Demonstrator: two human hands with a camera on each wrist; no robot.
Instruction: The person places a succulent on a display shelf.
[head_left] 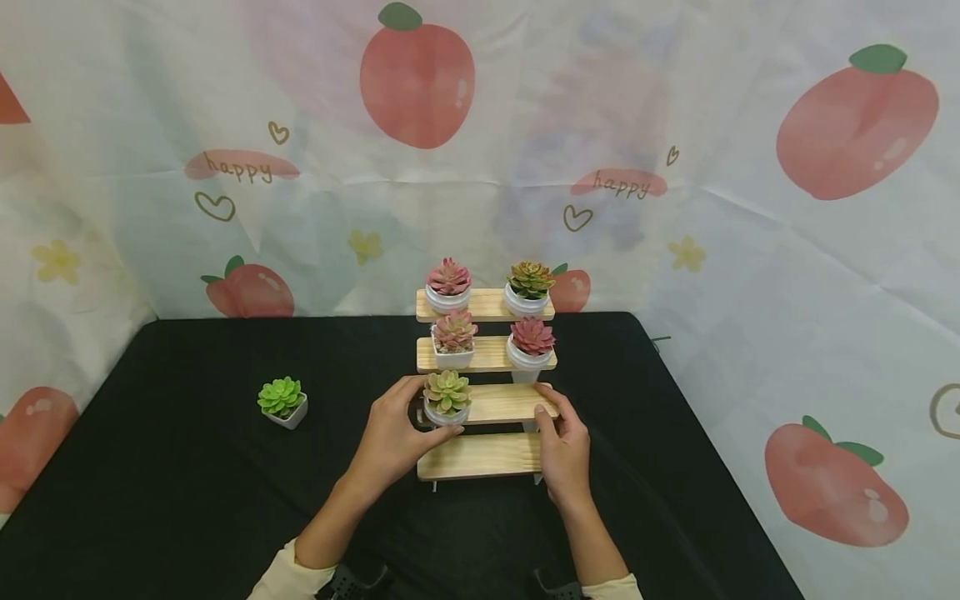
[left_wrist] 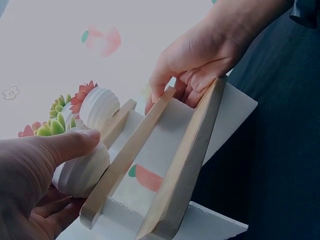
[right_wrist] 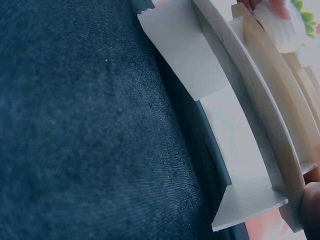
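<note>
A four-step wooden plant stand (head_left: 480,457) with white side panels (right_wrist: 185,47) stands on the black cloth. At the left end of its third board from the top (head_left: 506,403) is a green succulent (head_left: 447,390) in a round white pot (left_wrist: 82,170). My left hand (head_left: 392,433) grips this pot, thumb across its front and fingers behind. My right hand (head_left: 566,450) holds the right end of the same board, thumb on top; in the left wrist view, the right hand's fingers (left_wrist: 187,92) curl behind the boards. The lowest board carries no pot.
Pink succulents (head_left: 450,279) and a green-brown one (head_left: 529,282) fill the upper two boards, all in white pots. Off to the left, a bright green succulent (head_left: 282,398) in a square white pot sits on the black cloth (head_left: 187,467). A fruit-printed curtain (head_left: 480,217) hangs behind.
</note>
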